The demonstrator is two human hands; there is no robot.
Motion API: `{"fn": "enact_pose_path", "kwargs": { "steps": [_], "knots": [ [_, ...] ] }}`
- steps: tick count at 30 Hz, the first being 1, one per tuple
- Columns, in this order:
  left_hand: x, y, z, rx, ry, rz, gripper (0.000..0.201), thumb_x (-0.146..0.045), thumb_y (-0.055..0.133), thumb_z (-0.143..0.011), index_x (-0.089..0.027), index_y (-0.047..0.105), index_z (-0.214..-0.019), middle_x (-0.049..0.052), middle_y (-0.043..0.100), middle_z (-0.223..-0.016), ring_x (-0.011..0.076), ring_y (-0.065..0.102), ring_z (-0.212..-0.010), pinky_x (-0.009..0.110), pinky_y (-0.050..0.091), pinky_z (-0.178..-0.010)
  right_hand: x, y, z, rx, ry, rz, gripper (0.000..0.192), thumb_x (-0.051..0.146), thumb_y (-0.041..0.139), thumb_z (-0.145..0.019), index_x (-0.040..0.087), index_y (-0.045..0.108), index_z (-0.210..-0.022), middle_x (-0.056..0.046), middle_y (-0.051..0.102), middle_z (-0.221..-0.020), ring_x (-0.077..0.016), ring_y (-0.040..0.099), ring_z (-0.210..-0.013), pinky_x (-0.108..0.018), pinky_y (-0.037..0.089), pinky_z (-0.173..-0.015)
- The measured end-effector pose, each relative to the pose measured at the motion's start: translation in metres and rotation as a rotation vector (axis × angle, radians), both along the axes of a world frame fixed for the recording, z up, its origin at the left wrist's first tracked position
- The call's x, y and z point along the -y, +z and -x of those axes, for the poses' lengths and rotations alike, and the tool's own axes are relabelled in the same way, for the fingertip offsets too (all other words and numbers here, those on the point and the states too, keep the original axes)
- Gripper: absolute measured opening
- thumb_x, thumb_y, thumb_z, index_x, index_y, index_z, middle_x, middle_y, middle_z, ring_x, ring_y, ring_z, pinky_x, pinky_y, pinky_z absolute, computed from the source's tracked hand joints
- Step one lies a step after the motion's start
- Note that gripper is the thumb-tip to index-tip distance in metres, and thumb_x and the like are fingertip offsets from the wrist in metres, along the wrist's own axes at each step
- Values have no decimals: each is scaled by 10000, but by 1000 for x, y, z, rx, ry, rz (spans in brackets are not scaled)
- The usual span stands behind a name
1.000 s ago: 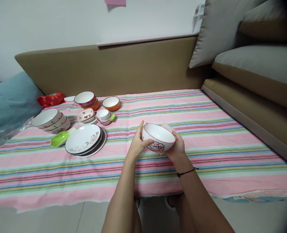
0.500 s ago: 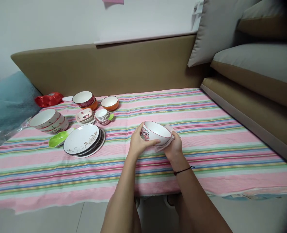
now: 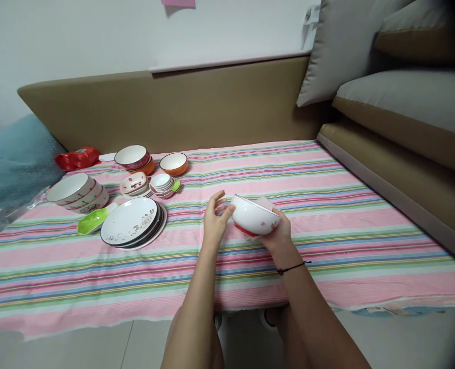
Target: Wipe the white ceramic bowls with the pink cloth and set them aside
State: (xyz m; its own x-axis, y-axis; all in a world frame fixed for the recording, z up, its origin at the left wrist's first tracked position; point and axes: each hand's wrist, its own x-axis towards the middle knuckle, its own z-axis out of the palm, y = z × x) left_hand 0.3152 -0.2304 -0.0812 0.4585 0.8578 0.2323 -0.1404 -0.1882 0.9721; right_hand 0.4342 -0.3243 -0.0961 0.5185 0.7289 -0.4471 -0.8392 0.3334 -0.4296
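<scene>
A white bowl (image 3: 254, 216) with a red base and small pink marks on its side is held tilted above the striped cloth, its outer wall facing me. My right hand (image 3: 279, 233) grips it from the right, with a pale pink wiping cloth (image 3: 265, 203) between palm and bowl. Just left of the bowl is my left hand (image 3: 215, 220), its fingers spread and its thumb tip close to the rim; whether the thumb touches is unclear. The fingers of my right hand are mostly hidden behind the bowl.
On the striped cloth (image 3: 327, 205) at left stand stacked plates (image 3: 129, 220), a green dish (image 3: 91, 223), large bowls (image 3: 74, 189), small dishes (image 3: 161, 181), an orange bowl (image 3: 174, 165) and a red-and-orange bowl stack (image 3: 132, 156). Cushions (image 3: 404, 102) are piled at right.
The bowl has been turned and tipped so its outside and red base show instead of its inside. My left hand has let go of it, fingers now spread.
</scene>
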Motion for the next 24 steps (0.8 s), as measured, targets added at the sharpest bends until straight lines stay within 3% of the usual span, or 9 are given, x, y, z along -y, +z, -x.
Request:
{"fn": "enact_pose_path", "kwargs": {
  "steps": [2,4,7,9,11,14,21,23,24],
  "knots": [
    [2,-2,-2,-52,59,-85,390,-491,627,-776,-218,651,-1053,100,619,-1172,241,572,-1084,371,447,-919,-4,-7,0,-20,-44,-1,343,278,369,-816,172,641,-997,-29,706,-713,-230,660,-687,-401,529,-641],
    [7,-4,-5,-89,17,-109,345,-435,584,-823,-215,638,-1084,103,619,-1180,240,555,-1124,375,430,-948,-7,-12,0,-3,-77,-21,327,261,370,-812,173,641,-973,-31,706,-720,-233,667,-722,-409,532,-668],
    [17,-6,-9,-129,-46,-94,677,-371,756,-664,-228,502,-1275,110,487,-1368,280,445,-1268,388,376,-1020,-11,-12,5,37,-155,-33,274,261,404,-817,177,642,-924,-22,703,-729,-212,662,-715,-381,535,-691],
    [20,-6,-10,-170,-28,-108,914,-325,842,-522,-220,427,-1329,116,446,-1389,302,412,-1286,390,351,-1039,-12,-8,8,68,-204,-19,259,267,422,-829,183,642,-935,-6,704,-747,-188,654,-706,-351,534,-710],
    [18,-5,-10,-185,-1,-115,972,-320,864,-468,-211,414,-1323,112,472,-1341,296,442,-1247,378,359,-1027,-11,-4,10,112,-214,-12,269,276,431,-835,191,640,-980,4,708,-774,-178,650,-712,-338,530,-725],
    [11,-1,-6,-141,-97,-70,894,-341,856,-484,-217,456,-1274,97,502,-1292,276,479,-1200,349,396,-986,-7,0,9,128,-129,-23,317,298,416,-830,182,645,-1016,-16,717,-810,-200,655,-745,-348,528,-711],
    [5,1,-1,12,-531,150,775,-589,721,-619,-196,528,-1259,112,580,-1223,308,516,-1148,374,442,-927,7,11,-1,125,53,-20,331,332,451,-787,173,657,-992,-19,688,-663,-220,612,-587,-373,520,-588],
    [5,0,-1,18,-529,135,789,-619,707,-620,-204,530,-1267,120,552,-1283,318,482,-1204,387,417,-970,9,14,-1,136,78,-17,338,339,454,-781,178,657,-997,-24,690,-667,-227,612,-587,-381,518,-568],
    [4,-1,-2,18,-467,103,789,-616,712,-617,-214,528,-1271,120,530,-1316,315,460,-1234,389,399,-995,8,15,-1,135,75,-6,338,339,450,-780,180,657,-994,-26,694,-679,-228,614,-594,-380,517,-560]
  ]
}}
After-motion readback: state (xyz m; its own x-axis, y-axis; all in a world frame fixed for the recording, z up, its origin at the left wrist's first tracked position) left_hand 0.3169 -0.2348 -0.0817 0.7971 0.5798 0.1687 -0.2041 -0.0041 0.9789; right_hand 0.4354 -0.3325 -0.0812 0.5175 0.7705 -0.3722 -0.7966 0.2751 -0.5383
